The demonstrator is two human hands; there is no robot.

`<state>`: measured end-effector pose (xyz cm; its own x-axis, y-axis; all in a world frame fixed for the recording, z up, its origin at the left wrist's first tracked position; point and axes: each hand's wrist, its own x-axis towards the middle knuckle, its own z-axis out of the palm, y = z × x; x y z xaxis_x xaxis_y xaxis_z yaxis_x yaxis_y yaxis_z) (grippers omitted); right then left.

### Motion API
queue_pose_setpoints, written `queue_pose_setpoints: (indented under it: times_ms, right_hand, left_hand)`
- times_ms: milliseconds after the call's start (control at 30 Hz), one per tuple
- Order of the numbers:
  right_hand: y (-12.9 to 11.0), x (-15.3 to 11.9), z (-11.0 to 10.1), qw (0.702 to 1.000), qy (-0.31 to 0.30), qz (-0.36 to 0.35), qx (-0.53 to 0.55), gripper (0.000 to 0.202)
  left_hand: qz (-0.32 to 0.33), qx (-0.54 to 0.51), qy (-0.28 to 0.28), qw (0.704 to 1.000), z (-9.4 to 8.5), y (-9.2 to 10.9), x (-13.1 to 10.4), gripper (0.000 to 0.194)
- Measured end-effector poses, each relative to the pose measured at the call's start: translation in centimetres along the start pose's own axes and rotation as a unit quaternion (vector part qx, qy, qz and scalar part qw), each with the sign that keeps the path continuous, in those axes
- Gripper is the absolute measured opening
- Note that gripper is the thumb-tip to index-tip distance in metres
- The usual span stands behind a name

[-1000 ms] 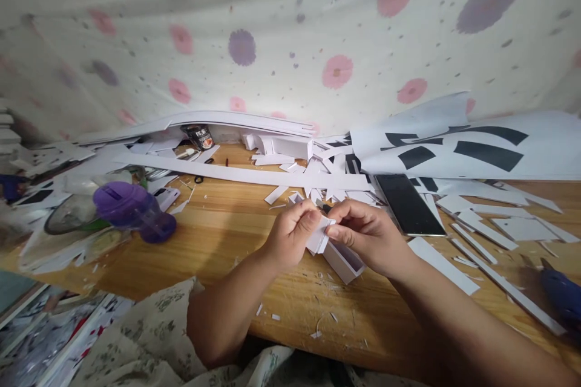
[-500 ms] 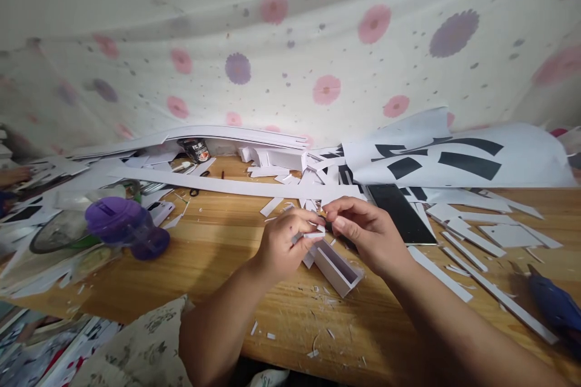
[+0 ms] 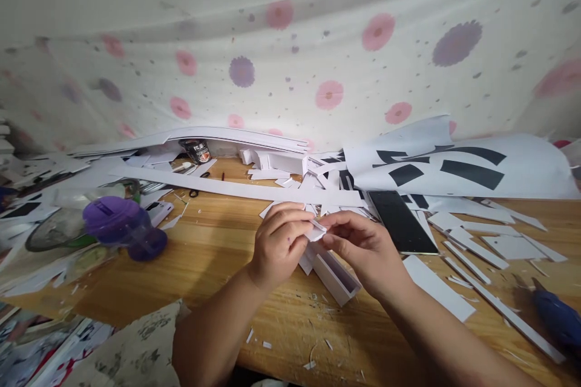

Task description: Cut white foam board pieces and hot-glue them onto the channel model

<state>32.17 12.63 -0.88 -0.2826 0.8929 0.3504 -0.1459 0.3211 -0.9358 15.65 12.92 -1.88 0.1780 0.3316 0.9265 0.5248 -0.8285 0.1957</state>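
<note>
left hand (image 3: pixel 276 245) and right hand (image 3: pixel 363 248) both pinching small white card piece (image 3: pixel 316 232), right above open white box (image 3: pixel 336 275) on bench (image 3: pixel 218 260)

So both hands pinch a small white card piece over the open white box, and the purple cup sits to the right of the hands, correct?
Not quite. Both hands, left hand and right hand, do pinch the small white card piece over the open white box, but the head view shows the purple cup to their left.

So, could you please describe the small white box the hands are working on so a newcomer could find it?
On the wooden table, look between the left hand and right hand. The white box lies there: long, narrow, open-topped, unlike the flat white strips scattered around.
</note>
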Motion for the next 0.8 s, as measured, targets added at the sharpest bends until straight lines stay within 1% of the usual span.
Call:
queue_pose_setpoints:
  times_ms: [100,200,267,333,367,433,467,500,533,567,600,633,667,700,733,767,800]
  right_hand:
    - [-0.4,0.0,0.0,0.999,-0.007,-0.005,0.035,0.012]
    - [-0.5,0.0,0.2,0.998,-0.024,0.019,0.062,0.018]
    - [-0.5,0.0,0.3,0.997,-0.02,0.042,0.062,0.021]
    - [-0.4,0.1,0.4,0.996,-0.02,0.057,0.062,0.021]
    - [-0.4,0.1,0.4,0.996,-0.019,0.054,0.065,0.019]
    - [-0.2,0.1,0.3,0.998,-0.005,0.024,0.065,0.014]
    - [-0.1,0.2,0.2,0.998,0.009,0.002,0.058,0.012]
    - [0.0,0.2,0.1,0.998,0.027,-0.021,0.045,0.011]
    - [0.1,0.2,0.0,0.997,0.047,-0.048,0.026,0.011]
    - [0.2,0.2,-0.1,0.995,0.062,-0.075,0.001,0.012]
    - [0.3,0.1,-0.1,0.992,0.07,-0.102,-0.029,0.013]
    - [0.4,0.1,-0.2,0.987,0.07,-0.131,-0.061,0.014]
    - [0.4,0.1,-0.2,0.981,0.063,-0.157,-0.092,0.015]
    - [0.4,0.1,-0.2,0.975,0.05,-0.18,-0.12,0.016]
    - [0.4,0.1,-0.3,0.969,0.03,-0.198,-0.143,0.016]
    - [0.3,0.2,-0.4,0.964,0.008,-0.211,-0.161,0.017]
    - [0.2,0.3,-0.7,0.961,-0.016,-0.218,-0.172,0.018]
  left_hand:
    - [0.0,-0.013,-0.003,1.0,0.0,-0.1,0.0,0.022]
    - [0.029,0.009,0.001,1.0,-0.1,-0.1,0.0,0.023]
    - [0.04,0.021,-0.004,0.999,-0.1,0.0,0.0,0.025]
    - [0.044,0.025,-0.012,0.999,-0.1,0.0,-0.1,0.029]
    - [0.042,0.028,-0.011,0.999,-0.1,0.0,-0.1,0.031]
    - [0.024,0.035,0.001,0.999,0.0,0.0,-0.3,0.033]
    - [0.001,0.026,0.011,1.0,0.0,-0.1,-0.5,0.033]
    - [-0.034,-0.001,0.028,0.999,0.1,-0.1,-0.6,0.032]
    - [-0.085,-0.051,0.045,0.994,0.2,-0.1,-0.7,0.031]
    - [-0.152,-0.124,0.054,0.979,0.3,-0.1,-0.8,0.028]
    - [-0.23,-0.214,0.051,0.948,0.4,0.0,-0.8,0.025]
    - [-0.309,-0.307,0.037,0.899,0.5,0.2,-0.8,0.023]
    - [-0.376,-0.387,0.016,0.842,0.6,0.3,-0.8,0.024]
    - [-0.427,-0.445,-0.006,0.787,0.7,0.5,-0.7,0.028]
    - [-0.462,-0.478,-0.018,0.747,0.8,0.7,-0.5,0.032]
    - [-0.484,-0.493,-0.017,0.723,0.8,0.9,-0.4,0.034]
    - [-0.5,-0.495,-0.007,0.711,0.9,0.9,-0.3,0.035]
